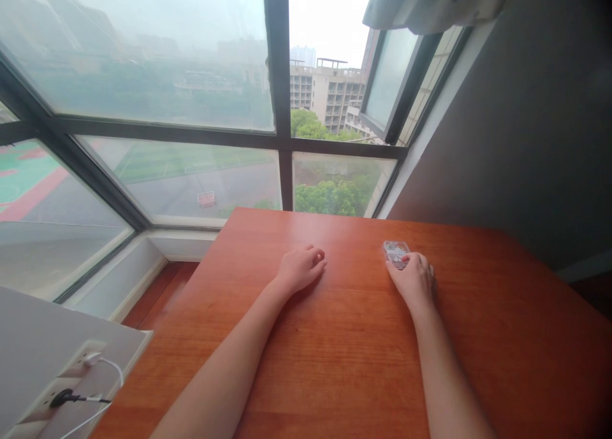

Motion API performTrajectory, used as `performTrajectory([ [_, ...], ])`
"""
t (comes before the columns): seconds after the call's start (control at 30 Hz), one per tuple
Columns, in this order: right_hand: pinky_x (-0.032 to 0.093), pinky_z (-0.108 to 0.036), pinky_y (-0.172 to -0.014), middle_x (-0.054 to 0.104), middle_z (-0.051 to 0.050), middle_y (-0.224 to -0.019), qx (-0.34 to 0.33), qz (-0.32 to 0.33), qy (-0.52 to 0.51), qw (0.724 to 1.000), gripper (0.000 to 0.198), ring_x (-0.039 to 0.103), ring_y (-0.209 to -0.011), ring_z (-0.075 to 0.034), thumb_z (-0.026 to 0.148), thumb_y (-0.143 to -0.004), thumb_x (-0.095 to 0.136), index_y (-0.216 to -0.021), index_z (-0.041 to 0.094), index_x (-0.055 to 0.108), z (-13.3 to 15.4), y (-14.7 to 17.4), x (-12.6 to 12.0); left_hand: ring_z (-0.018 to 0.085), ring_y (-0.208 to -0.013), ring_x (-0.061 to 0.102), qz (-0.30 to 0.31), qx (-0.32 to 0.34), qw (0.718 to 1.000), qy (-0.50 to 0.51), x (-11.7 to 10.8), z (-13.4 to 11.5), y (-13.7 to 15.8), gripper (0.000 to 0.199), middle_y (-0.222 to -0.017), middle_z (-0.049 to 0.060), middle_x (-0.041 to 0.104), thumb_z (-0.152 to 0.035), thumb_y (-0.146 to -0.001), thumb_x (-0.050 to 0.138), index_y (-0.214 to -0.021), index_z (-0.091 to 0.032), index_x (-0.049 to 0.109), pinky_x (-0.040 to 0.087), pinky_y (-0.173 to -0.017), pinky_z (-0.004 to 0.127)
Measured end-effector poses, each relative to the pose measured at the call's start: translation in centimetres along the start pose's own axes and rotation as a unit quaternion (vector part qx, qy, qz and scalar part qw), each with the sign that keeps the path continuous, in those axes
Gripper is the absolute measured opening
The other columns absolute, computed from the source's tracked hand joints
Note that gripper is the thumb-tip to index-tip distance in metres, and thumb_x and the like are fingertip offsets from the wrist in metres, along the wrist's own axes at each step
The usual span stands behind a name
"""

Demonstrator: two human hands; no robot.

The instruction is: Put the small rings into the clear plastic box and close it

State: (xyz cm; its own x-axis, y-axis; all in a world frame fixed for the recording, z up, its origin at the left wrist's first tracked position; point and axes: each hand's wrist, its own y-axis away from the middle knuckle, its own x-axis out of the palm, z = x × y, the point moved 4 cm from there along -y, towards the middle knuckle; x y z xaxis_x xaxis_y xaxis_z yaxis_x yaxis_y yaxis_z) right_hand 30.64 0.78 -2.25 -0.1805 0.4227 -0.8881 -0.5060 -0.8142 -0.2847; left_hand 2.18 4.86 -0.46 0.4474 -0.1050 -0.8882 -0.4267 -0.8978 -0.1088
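Observation:
On the right side of the table, a small clear plastic case point(396, 250) lies flat, with pale and dark parts showing inside it. My right hand point(414, 278) is closed on its near end, the thumb at the left edge and the fingers on the right. Part of the case is hidden behind the fingers. To the left, my left hand point(301, 268) rests on the tabletop with nothing in it. Its fingers are loosely curled and the thumb is a little apart from them.
The reddish-brown wooden table point(335, 350) fills the foreground. Dark-framed windows point(284, 101) rise behind it, one pane point(389, 76) tilted outward. A grey wall point(540, 139) stands at right. Plugs and cables point(112, 369) sit in wall sockets at lower left.

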Motion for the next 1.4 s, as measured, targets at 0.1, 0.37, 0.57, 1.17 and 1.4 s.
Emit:
performTrajectory([
  [0.1,0.039,-0.042,-0.091,0.051,-0.013,-0.126,-0.035,-0.057,-0.047,0.997,0.026,0.046,-0.114,-0.032,0.04,-0.076,0.06,-0.093,0.02,0.055,1.1,0.2,-0.6,0.017,-0.084,0.061,-0.008,0.002,1.0,0.001,0.1,0.1,0.1,0.023,-0.099,0.002,0.064,-0.043,-0.088,0.048,-0.098,-0.027,0.062,0.04,-0.066,0.027],
  [0.37,0.047,-0.032,-0.079,0.062,-0.008,-0.095,-0.252,0.042,-0.317,0.913,0.015,0.057,-0.088,-0.02,0.028,-0.087,0.047,-0.095,0.019,0.057,8.8,5.0,0.9,0.016,-0.082,0.06,-0.025,0.002,1.0,-0.011,0.4,0.1,0.2,0.021,-0.096,0.001,0.064,-0.04,-0.088,0.048,-0.097,-0.027,0.062,0.039,-0.066,0.026],
  [0.57,0.044,-0.03,-0.079,0.063,-0.003,-0.087,-0.329,0.161,-0.289,0.885,0.011,0.056,-0.084,-0.018,0.02,-0.085,0.049,-0.086,0.022,0.06,11.2,7.6,2.4,0.016,-0.082,0.058,-0.022,0.031,0.999,-0.022,0.7,-0.7,0.4,0.018,-0.091,0.002,0.062,-0.034,-0.088,0.047,-0.092,-0.025,0.062,0.04,-0.069,0.026],
  [1.17,0.035,-0.028,-0.073,0.064,-0.005,-0.093,-0.31,0.142,-0.082,0.937,0.018,0.055,-0.085,-0.019,0.017,-0.087,0.045,-0.098,0.021,0.059,13.5,7.4,3.3,0.017,-0.078,0.057,-0.014,0.05,0.998,-0.031,1.5,-1.1,0.0,0.011,-0.089,0.004,0.059,-0.019,-0.085,0.043,-0.085,-0.021,0.054,0.039,-0.067,0.026],
  [1.4,0.037,-0.025,-0.072,0.065,-0.002,-0.087,-0.29,0.168,-0.143,0.931,0.016,0.057,-0.084,-0.017,0.016,-0.084,0.047,-0.089,0.022,0.06,12.4,7.0,3.6,0.015,-0.074,0.056,-0.016,0.066,0.998,-0.018,1.5,-1.2,0.2,0.013,-0.088,0.002,0.059,-0.025,-0.088,0.043,-0.083,-0.021,0.054,0.038,-0.064,0.024],
])
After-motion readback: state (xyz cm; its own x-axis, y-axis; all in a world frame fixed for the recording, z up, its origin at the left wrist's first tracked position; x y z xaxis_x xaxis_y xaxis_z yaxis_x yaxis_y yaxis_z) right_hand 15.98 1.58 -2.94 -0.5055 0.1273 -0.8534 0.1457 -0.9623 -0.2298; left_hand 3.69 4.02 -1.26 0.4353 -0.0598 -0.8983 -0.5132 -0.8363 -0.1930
